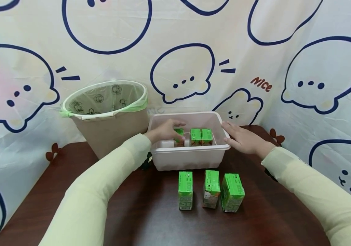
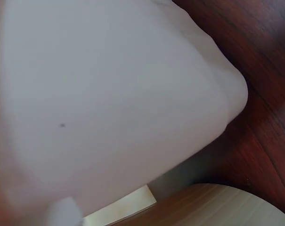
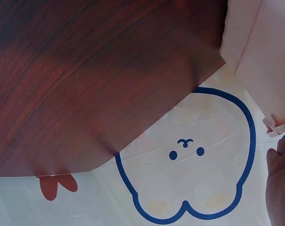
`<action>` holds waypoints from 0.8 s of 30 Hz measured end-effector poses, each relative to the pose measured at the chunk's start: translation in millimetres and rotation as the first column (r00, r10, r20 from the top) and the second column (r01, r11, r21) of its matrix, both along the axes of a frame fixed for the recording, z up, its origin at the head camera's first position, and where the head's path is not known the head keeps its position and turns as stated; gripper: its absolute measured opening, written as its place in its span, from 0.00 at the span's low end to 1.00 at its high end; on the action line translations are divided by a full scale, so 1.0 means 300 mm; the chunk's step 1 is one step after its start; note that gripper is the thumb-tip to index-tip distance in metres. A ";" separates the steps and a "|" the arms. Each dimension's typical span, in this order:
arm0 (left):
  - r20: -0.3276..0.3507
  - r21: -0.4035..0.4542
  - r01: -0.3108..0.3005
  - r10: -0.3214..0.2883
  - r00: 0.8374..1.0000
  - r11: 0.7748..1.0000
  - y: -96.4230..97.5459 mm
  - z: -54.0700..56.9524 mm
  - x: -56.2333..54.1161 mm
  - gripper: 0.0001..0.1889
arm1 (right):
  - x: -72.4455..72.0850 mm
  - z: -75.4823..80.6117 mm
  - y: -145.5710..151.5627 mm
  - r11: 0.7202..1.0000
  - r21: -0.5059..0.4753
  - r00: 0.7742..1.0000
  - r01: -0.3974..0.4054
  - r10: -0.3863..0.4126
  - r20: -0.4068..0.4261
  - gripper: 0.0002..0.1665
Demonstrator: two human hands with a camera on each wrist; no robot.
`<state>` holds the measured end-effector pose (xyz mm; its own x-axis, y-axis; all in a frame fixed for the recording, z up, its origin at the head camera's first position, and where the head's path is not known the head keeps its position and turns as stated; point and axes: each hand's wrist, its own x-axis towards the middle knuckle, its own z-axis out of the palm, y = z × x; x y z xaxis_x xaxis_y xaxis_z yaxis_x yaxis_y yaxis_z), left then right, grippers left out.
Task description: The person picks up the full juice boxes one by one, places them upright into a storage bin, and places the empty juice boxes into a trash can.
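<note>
A pale plastic bin (image 1: pixel 190 159) stands on the table. Inside it, my left hand (image 1: pixel 164 131) holds a green juice carton (image 1: pixel 179 131) between thumb and fingers, near the bin's left side. To the right of that carton, two more green cartons (image 1: pixel 201 135) stand side by side in the bin. My right hand (image 1: pixel 243 138) rests with straight fingers on the bin's right rim; part of this hand (image 3: pixel 280 183) shows at the right wrist view's edge. Three green cartons (image 1: pixel 211 189) stand in a row in front of the bin. The left wrist view is mostly filled by the bin's wall (image 2: pixel 114 94).
Left of the bin, close to it, stands a large beige trash can (image 1: pixel 110 131) with a green-edged liner. A small white object (image 1: pixel 165 144) lies in the bin's left end. Behind the dark wooden table (image 1: pixel 150 218) hangs a printed curtain (image 1: pixel 181 27).
</note>
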<state>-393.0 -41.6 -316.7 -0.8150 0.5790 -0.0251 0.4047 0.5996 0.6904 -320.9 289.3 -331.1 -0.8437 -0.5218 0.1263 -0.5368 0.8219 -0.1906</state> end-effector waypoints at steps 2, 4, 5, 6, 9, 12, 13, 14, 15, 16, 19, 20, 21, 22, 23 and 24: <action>-0.016 0.006 -0.009 0.009 1.000 1.000 -0.004 0.008 0.009 0.36 | 0.000 -0.003 -0.001 1.000 -0.002 1.000 -0.003 0.003 -0.001 0.40; -0.032 0.025 -0.018 0.019 0.999 1.000 -0.008 0.018 0.020 0.36 | -0.002 -0.007 0.000 1.000 0.003 1.000 -0.005 0.005 -0.002 0.41; -0.039 0.041 -0.025 0.027 0.999 0.999 -0.010 0.024 0.028 0.36 | -0.002 -0.007 0.000 1.000 -0.001 1.000 -0.002 0.002 -0.001 0.41; -0.048 0.060 -0.032 0.035 0.998 0.998 -0.013 0.031 0.035 0.35 | -0.003 -0.008 0.001 1.000 0.003 1.000 -0.001 0.001 0.000 0.41; -0.088 0.122 -0.045 0.056 0.994 0.991 -0.023 0.053 0.061 0.35 | -0.004 -0.008 0.001 1.000 0.000 1.000 0.002 -0.002 0.004 0.41; -0.159 0.175 -0.069 0.097 0.983 0.982 -0.038 0.072 0.086 0.33 | -0.003 -0.006 0.001 1.000 -0.014 1.000 -0.001 0.001 0.006 0.41; -0.182 0.189 -0.076 0.111 0.977 0.979 -0.044 0.076 0.093 0.32 | -0.003 -0.005 0.000 1.000 -0.020 1.000 -0.002 0.002 0.006 0.40; -0.199 0.204 -0.083 0.124 0.972 0.975 -0.051 0.080 0.101 0.32 | -0.003 -0.005 -0.001 1.000 -0.022 1.000 -0.004 0.004 0.005 0.40; -0.216 0.217 -0.089 0.136 0.967 0.972 -0.058 0.083 0.108 0.32 | -0.003 -0.006 -0.001 1.000 -0.023 1.000 -0.005 0.005 0.005 0.40; -0.230 0.227 -0.094 0.147 0.962 0.969 -0.065 0.086 0.116 0.32 | -0.003 -0.006 -0.002 1.000 -0.024 1.000 -0.006 0.006 0.003 0.40; -0.263 0.260 -0.091 0.162 0.951 0.961 -0.086 0.090 0.143 0.32 | -0.004 -0.006 -0.004 1.000 -0.026 1.000 -0.007 0.007 0.003 0.41; -0.282 0.270 -0.083 0.161 0.946 0.959 -0.093 0.090 0.153 0.32 | -0.004 -0.007 -0.005 1.000 -0.029 1.000 -0.008 0.008 0.003 0.41; -0.308 0.275 -0.074 0.161 0.938 0.959 -0.100 0.089 0.164 0.31 | -0.003 -0.007 -0.006 0.999 -0.032 1.000 -0.008 0.008 0.005 0.41; -0.340 0.280 -0.058 0.156 0.927 0.958 -0.108 0.087 0.175 0.30 | -0.004 -0.008 -0.006 0.999 -0.036 1.000 -0.006 0.006 0.007 0.41; -0.376 0.282 -0.041 0.150 0.914 0.958 -0.116 0.086 0.188 0.30 | -0.004 -0.010 -0.006 0.999 -0.037 1.000 -0.005 0.005 0.008 0.41; -0.411 0.283 -0.027 0.147 0.900 0.959 -0.124 0.083 0.202 0.29 | -0.005 -0.011 -0.006 0.999 -0.036 1.000 -0.002 0.002 0.010 0.41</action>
